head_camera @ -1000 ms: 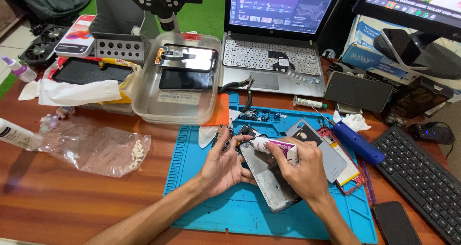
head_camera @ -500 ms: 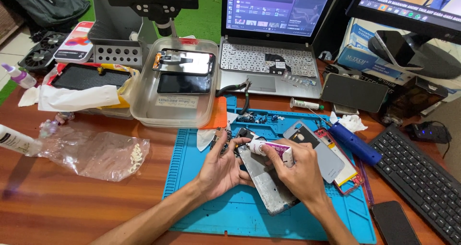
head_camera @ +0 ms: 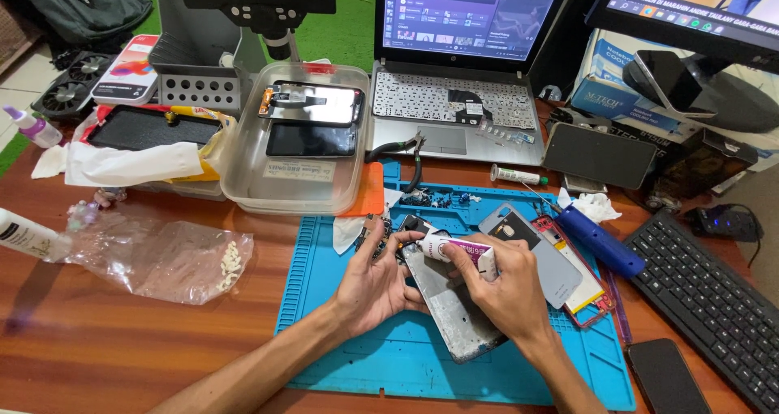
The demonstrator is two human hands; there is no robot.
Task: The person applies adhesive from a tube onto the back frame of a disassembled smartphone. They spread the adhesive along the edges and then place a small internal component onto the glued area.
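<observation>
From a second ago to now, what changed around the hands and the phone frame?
Very little. The right hand still presses the small white tube with a purple label to the top of the grey phone frame, and the left hand still steadies the frame's left edge on the blue silicone mat. Only the camera view shifted slightly. The clear plastic tray and laptop stayed put.
</observation>
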